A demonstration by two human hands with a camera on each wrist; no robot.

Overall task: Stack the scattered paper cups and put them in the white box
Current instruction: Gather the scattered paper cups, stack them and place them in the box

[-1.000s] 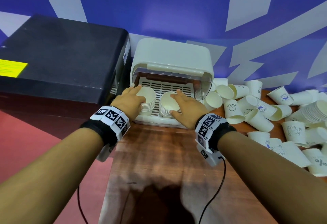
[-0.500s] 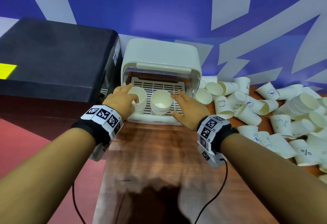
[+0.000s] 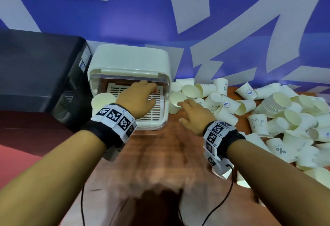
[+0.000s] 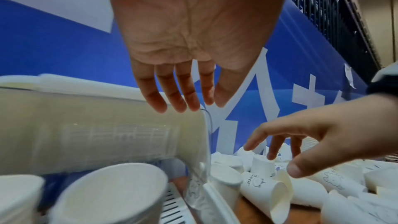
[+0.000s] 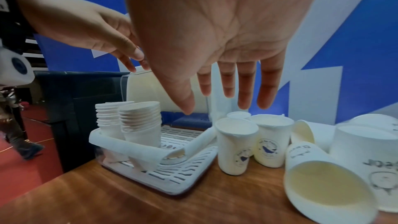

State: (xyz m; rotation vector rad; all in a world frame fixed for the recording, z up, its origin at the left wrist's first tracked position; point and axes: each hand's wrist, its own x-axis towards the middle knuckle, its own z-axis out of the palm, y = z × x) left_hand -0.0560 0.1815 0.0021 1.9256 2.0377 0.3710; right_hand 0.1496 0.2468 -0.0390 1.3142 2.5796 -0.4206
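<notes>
The white box (image 3: 130, 59) stands at the table's back left with its clear lid (image 4: 86, 129) raised. Two stacks of paper cups (image 5: 140, 122) stand upright inside at the left; in the head view one stack (image 3: 103, 100) shows and my left wrist hides the other. My left hand (image 3: 142, 93) hangs over the box, fingers straight, fingertips (image 4: 181, 106) at the lid's front edge, holding nothing. My right hand (image 3: 189, 109) is outside the box on the right, fingers spread above the loose cups (image 5: 237, 144), empty.
Several scattered paper cups (image 3: 267, 118) cover the right side of the wooden table (image 3: 160, 154), with a lying stack (image 3: 275, 102) among them. A black machine (image 3: 35, 68) stands close against the box's left. The blue and white wall is right behind.
Both hands have let go of the two stacks in the box. The left hand has risen toward the lid's edge. The right hand has moved right, out of the box, over the loose cups.
</notes>
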